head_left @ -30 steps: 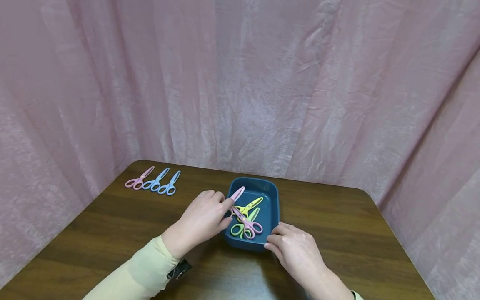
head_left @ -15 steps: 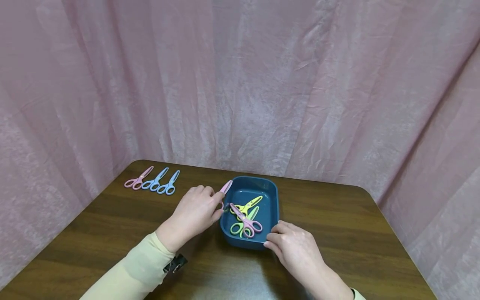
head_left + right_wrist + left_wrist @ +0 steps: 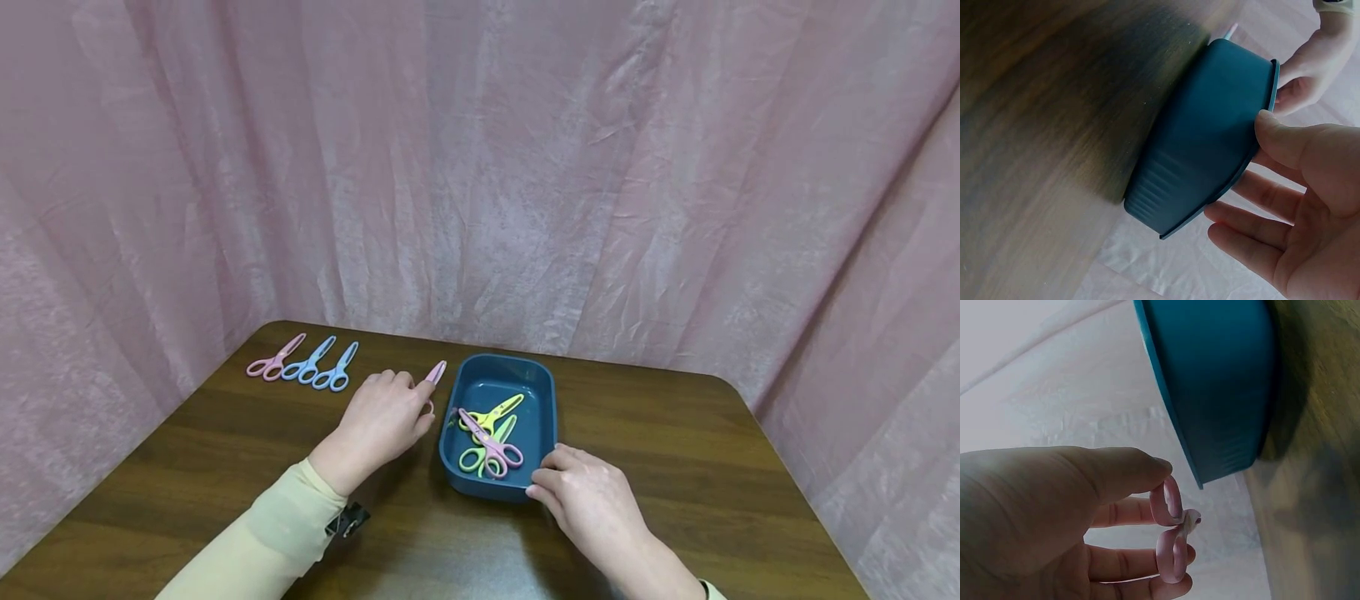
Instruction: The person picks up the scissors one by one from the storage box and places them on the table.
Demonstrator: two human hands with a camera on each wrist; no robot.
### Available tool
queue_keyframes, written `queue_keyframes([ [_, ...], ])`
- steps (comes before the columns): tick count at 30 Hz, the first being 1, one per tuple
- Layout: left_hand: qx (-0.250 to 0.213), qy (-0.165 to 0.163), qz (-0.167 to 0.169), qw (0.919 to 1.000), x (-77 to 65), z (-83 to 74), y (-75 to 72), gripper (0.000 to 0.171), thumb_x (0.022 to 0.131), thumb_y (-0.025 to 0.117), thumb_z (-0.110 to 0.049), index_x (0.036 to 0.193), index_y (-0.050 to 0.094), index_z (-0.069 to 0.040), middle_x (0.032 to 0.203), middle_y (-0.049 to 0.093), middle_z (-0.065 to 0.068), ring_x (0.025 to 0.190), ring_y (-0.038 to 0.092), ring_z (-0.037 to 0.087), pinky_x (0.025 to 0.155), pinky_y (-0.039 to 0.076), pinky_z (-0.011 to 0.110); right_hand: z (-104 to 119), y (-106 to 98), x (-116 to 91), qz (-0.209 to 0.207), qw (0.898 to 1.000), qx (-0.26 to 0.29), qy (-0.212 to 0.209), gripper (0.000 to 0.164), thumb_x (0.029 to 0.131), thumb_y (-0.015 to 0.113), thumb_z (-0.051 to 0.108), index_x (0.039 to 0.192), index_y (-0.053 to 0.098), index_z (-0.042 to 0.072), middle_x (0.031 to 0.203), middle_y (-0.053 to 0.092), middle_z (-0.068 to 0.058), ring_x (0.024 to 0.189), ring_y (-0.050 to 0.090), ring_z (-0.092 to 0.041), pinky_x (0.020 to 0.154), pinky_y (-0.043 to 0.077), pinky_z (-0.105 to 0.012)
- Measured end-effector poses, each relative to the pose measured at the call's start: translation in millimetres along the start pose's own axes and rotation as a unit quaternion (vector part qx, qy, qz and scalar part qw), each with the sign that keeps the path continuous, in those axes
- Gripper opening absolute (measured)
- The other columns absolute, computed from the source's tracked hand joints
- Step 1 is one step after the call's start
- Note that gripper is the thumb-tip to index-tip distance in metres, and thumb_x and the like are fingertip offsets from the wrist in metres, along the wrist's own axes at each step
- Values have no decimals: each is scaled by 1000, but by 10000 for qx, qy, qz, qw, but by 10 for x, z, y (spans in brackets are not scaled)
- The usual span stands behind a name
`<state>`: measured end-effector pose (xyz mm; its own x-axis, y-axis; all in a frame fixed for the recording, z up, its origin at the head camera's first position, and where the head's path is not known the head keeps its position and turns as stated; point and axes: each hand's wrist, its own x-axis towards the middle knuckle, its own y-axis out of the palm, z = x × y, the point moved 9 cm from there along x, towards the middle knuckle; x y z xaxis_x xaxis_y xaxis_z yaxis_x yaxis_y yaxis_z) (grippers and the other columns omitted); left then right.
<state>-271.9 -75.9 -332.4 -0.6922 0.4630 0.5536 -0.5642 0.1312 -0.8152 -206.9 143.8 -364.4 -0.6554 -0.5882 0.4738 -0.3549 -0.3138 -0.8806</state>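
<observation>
Just left of a dark blue plastic bin [image 3: 487, 490], my left hand [image 3: 378, 425] holds a pair of pink scissors [image 3: 436, 372] by the handle. In the left wrist view the thumb presses one pink finger loop [image 3: 1173, 559] against the fingers. My right hand [image 3: 592, 504] grips the bin's near right corner, its thumb [image 3: 1269, 125] on the rim in the right wrist view. Inside the bin, pink-purple scissors [image 3: 487, 442] lie across yellow scissors [image 3: 506, 406] and green scissors [image 3: 471, 459].
At the table's far left, pink scissors [image 3: 274, 367] and two blue pairs of scissors [image 3: 308, 368] lie in a row, blades pointing away. Pink curtains [image 3: 487, 167] hang behind the brown wooden table [image 3: 675, 433]. A black clip [image 3: 348, 521] shows by the left sleeve.
My left hand has lifted the pink scissors out over the bin's left wall and moved left to beside it. The bin shifted slightly left at first; my right hand stays on its corner.
</observation>
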Motion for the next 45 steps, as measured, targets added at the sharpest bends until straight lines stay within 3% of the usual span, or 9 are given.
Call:
queue_keyframes([
  [16,139,-191,377,9990,-72,95,175,31,86,91,-23,110,80,-6,75,65,13,66,62,35,60,52,48,13,5,-8,-18,10000,3,13,8,90,93,25,94,86,22,90,70,9,91,69,-13,78,63,-35],
  [27,214,-219,735,9968,-87,102,269,48,88,90,-26,131,79,-8,80,70,14,71,66,37,63,54,49,4,-7,-7,-16,10000,3,-21,8,90,93,24,94,86,22,90,70,8,91,69,-14,78,63,-35],
  [45,69,-539,1864,9810,-142,148,484,50,94,86,-29,138,76,-8,97,76,17,83,69,37,71,55,50,0,1,-4,35,10000,21,-1,8,92,92,25,95,86,22,90,70,9,92,69,-13,77,62,-35],
])
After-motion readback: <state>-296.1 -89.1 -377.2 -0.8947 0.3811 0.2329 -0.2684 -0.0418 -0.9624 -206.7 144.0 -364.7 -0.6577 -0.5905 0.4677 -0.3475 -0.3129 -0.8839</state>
